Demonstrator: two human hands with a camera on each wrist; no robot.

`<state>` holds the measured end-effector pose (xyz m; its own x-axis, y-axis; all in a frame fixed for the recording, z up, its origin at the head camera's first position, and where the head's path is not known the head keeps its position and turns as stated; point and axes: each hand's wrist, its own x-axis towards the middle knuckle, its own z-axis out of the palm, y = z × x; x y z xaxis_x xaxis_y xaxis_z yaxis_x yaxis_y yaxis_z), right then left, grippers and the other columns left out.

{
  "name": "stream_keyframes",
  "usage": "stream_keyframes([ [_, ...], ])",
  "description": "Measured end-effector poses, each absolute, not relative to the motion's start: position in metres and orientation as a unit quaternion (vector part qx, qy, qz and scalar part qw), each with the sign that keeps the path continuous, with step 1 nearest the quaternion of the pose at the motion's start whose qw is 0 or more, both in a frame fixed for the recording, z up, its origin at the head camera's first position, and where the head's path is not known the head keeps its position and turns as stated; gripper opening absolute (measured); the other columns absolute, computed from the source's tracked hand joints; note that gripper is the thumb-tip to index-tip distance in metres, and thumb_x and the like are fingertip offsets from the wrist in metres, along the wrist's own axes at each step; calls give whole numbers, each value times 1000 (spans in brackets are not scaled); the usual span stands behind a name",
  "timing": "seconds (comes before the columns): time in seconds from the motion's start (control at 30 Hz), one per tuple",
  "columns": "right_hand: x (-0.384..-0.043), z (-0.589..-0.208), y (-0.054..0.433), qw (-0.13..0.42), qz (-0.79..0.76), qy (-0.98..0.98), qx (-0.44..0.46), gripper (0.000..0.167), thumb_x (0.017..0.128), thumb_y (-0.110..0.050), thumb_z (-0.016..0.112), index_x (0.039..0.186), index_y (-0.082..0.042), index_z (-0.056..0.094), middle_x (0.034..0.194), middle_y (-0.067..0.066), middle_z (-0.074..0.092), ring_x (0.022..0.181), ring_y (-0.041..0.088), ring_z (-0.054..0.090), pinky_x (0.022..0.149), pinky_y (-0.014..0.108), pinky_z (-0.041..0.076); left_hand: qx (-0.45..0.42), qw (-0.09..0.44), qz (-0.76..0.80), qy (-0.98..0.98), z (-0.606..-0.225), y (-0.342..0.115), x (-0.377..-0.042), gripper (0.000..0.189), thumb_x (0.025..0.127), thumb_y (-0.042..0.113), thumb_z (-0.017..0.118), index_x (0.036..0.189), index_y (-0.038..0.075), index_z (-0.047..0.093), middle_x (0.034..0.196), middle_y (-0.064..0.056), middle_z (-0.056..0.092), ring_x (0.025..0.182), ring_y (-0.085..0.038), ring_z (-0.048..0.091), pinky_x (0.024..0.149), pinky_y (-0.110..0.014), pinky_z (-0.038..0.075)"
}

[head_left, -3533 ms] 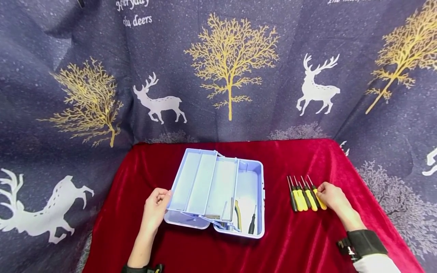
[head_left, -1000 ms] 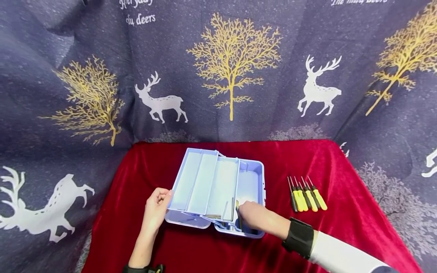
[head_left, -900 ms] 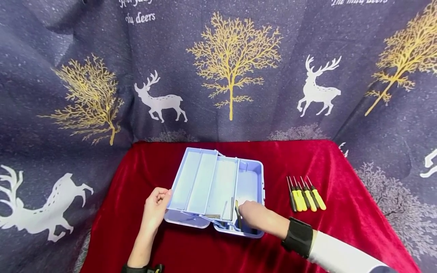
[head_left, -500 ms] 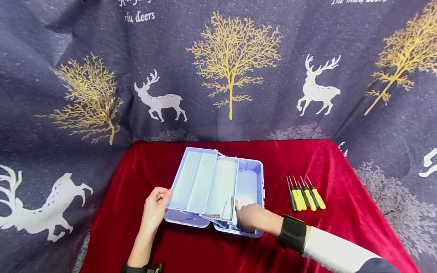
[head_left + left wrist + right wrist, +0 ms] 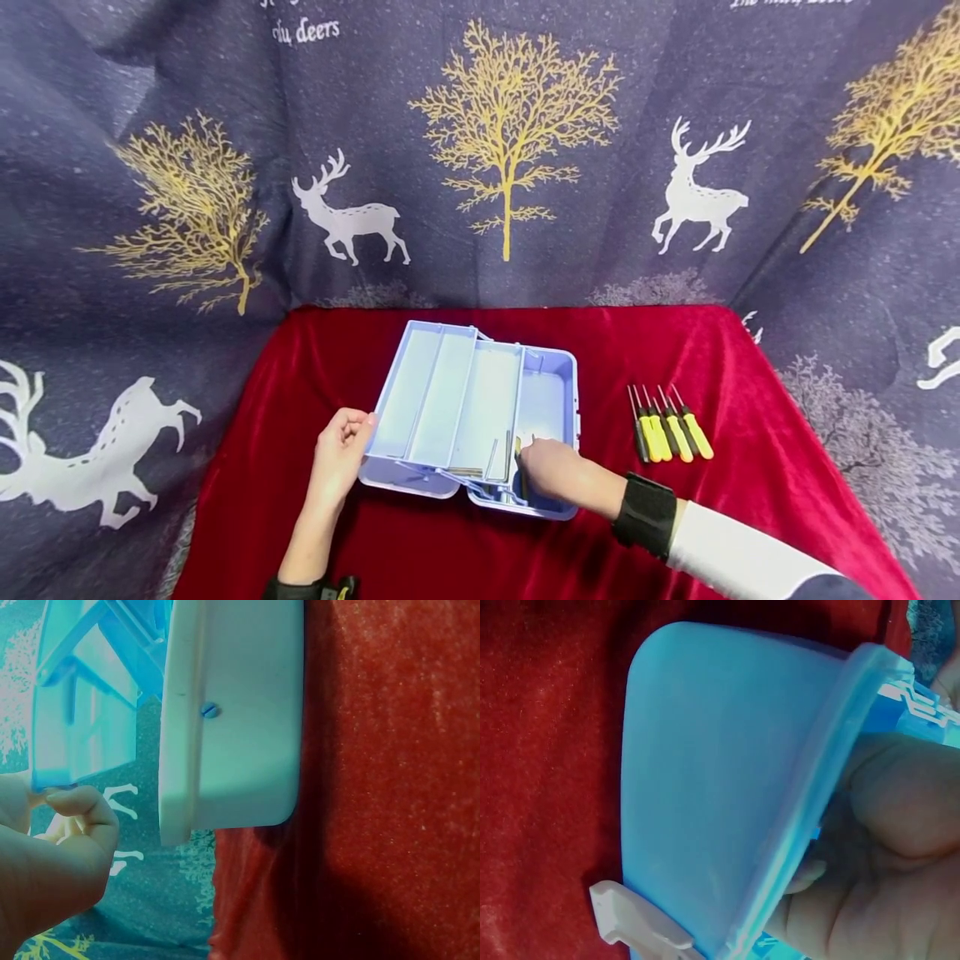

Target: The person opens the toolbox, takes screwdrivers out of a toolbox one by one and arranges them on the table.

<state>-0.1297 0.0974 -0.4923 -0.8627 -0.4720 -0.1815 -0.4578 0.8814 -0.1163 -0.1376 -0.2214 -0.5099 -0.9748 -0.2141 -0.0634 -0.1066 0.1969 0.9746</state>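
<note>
A light blue toolbox (image 5: 547, 392) stands unfolded, its cantilever trays (image 5: 437, 392) swung out to the left. My left hand (image 5: 341, 454) pinches the outer tray's near left corner between thumb and curled fingers; the left wrist view shows this grip (image 5: 75, 817) from below. Inside the deep right compartment is my right hand (image 5: 551, 468), its fingers curled and mostly hidden. A thin tip beyond its knuckles appears to belong to the screwdriver it grips. Beside that hand, yellow-handled pliers (image 5: 519, 450) are partly covered. Hex keys (image 5: 507, 454) lie in the inner tray.
Several yellow-and-black screwdrivers (image 5: 667, 433) lie side by side on the red cloth (image 5: 637, 533) right of the toolbox. A white latch (image 5: 641, 922) sticks out from the box wall in the right wrist view. Behind the table hangs a patterned curtain (image 5: 360, 75).
My right hand has left the row of screwdrivers and reached into the toolbox, where it shifts slightly. A thin tip now shows beyond its knuckles. The left hand keeps its hold on the tray.
</note>
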Motion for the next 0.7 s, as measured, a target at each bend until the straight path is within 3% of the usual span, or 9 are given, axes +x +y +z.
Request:
stream_keyframes([
  [0.2, -131, -481, 109, 49, -83, 946, -311, 24, 76, 1, 75, 68, -11, 56, 64, 6, 60, 63, 26, 63, 53, 37, 52, 98, 48, -623, -774, -509, -221, -137, 21, 101, 14, 69, 109, -5, 63, 74, -1, 64, 59, -5, 54, 55, -21, 46],
  [0.27, -134, -474, 113, 54, -99, 941, -319, 23, 78, 3, 73, 73, -11, 56, 65, 5, 58, 63, 24, 61, 52, 35, 50, 99, 47, -621, -776, -509, -222, -137, 21, 102, 14, 68, 108, -5, 63, 73, 1, 63, 60, -5, 54, 55, -21, 47],
  [0.47, -141, -453, 132, 103, -168, 941, -274, 22, 81, 8, 68, 88, -7, 53, 70, 2, 55, 64, 17, 54, 56, 32, 46, 105, 36, -612, -783, -508, -222, -139, 22, 102, 14, 67, 111, -6, 62, 75, -2, 65, 61, -5, 56, 56, -22, 48],
  [0.7, -149, -438, 164, 62, -180, 959, -210, 24, 85, 2, 74, 90, -6, 52, 71, 5, 57, 63, 20, 55, 57, 37, 47, 116, 29, -619, -776, -509, -222, -139, 22, 102, 15, 68, 111, -5, 63, 76, 0, 64, 63, -5, 57, 58, -23, 49],
])
